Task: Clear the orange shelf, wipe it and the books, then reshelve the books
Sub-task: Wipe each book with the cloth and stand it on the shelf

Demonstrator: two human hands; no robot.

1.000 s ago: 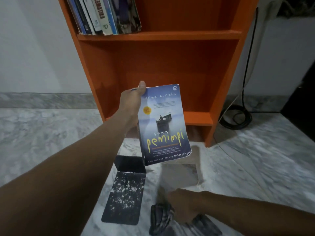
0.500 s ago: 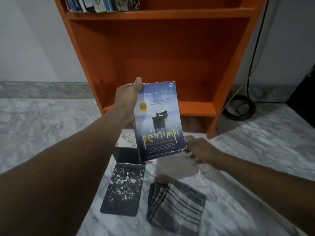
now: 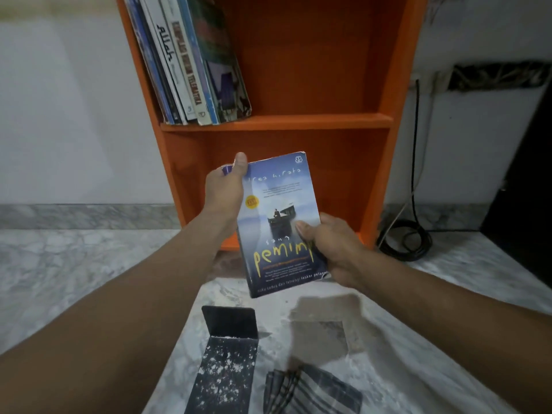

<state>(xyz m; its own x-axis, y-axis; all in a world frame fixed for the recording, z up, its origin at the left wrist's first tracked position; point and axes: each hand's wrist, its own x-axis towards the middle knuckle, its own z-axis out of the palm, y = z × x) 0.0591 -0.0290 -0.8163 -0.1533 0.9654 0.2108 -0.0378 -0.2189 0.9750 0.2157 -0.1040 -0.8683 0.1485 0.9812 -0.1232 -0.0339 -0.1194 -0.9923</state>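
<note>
On the shelf (image 3: 313, 122), leaning books (image 3: 185, 64) block the upper level's left; its right is open. The lower level is open, a held book (image 3: 277, 204) before it.

Cloth (image 3: 310, 392), bookend (image 3: 227, 375) partly off-frame at btm.

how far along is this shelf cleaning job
Looks done: the orange shelf shows no books in its lower compartment, and a row of books leans on the board above. In hand: the left hand and right hand both grip the blue book. Left: shelving it, and probably the speckled bookend; the checked cloth lies on the floor. Whether anything was wiped cannot be told.
</note>
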